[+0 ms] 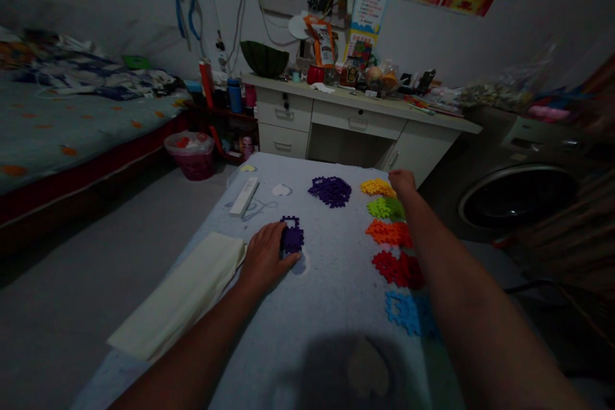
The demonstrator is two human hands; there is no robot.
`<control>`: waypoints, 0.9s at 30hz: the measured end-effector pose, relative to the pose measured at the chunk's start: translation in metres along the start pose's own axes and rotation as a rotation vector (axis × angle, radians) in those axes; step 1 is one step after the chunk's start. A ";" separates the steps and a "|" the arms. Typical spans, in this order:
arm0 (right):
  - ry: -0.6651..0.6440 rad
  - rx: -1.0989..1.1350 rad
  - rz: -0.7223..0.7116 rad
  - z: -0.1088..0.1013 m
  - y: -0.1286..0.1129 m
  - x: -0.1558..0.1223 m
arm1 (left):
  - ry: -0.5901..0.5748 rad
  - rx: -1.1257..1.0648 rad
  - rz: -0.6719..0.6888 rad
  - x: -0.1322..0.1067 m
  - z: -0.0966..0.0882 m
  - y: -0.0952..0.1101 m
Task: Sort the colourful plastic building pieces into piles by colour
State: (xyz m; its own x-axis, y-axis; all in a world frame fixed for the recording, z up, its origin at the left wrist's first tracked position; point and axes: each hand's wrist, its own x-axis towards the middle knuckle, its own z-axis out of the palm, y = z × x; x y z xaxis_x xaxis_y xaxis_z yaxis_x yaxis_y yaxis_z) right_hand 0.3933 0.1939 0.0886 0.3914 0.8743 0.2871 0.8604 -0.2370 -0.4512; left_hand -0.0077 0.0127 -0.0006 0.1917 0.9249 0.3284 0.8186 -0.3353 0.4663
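Note:
My left hand (266, 255) rests on the table, its fingers and thumb about the near-left edges of a few purple interlocking plastic blocks (292, 238), one with a square opening. My right hand (402, 182) is held over the far right side, by the yellow block pile (377, 188). Its fingers are curled, and what they hold, if anything, is hidden. Down the right side run piles of green blocks (385, 208), orange blocks (387, 232), red blocks (396, 269) and blue blocks (408, 312), partly behind my right forearm. A larger purple block pile (330, 191) lies at the far middle.
The cloth-covered table (336, 307) also bears a white box (245, 197) and a folded pale cloth (180, 295) on the left. Beyond it stand a cluttered white desk (355, 116), a washing machine (509, 173) at right, and a bed (86, 122) and lined bin (191, 157) at left.

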 end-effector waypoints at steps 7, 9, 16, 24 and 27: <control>-0.342 0.391 -0.247 0.009 -0.081 -0.074 | -0.008 -0.025 -0.018 0.000 -0.003 0.004; -0.497 0.396 -0.452 0.015 -0.104 -0.106 | -0.002 -0.030 -0.021 0.000 -0.003 0.004; -0.668 0.214 -0.774 0.050 -0.145 -0.193 | 0.013 -0.062 -0.003 0.001 -0.002 0.004; -0.636 0.131 -0.780 0.053 -0.137 -0.218 | 0.019 -0.039 0.016 0.001 -0.002 0.002; -0.646 0.154 -0.786 0.053 -0.133 -0.216 | 0.008 -0.021 0.007 0.001 -0.003 0.003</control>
State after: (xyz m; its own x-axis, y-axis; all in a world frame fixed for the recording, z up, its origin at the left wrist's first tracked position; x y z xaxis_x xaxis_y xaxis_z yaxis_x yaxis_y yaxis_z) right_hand 0.1775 0.0586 0.0420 -0.5538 0.8305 0.0589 0.7286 0.5177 -0.4486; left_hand -0.0067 0.0120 0.0033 0.1931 0.9210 0.3382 0.8058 -0.3456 0.4809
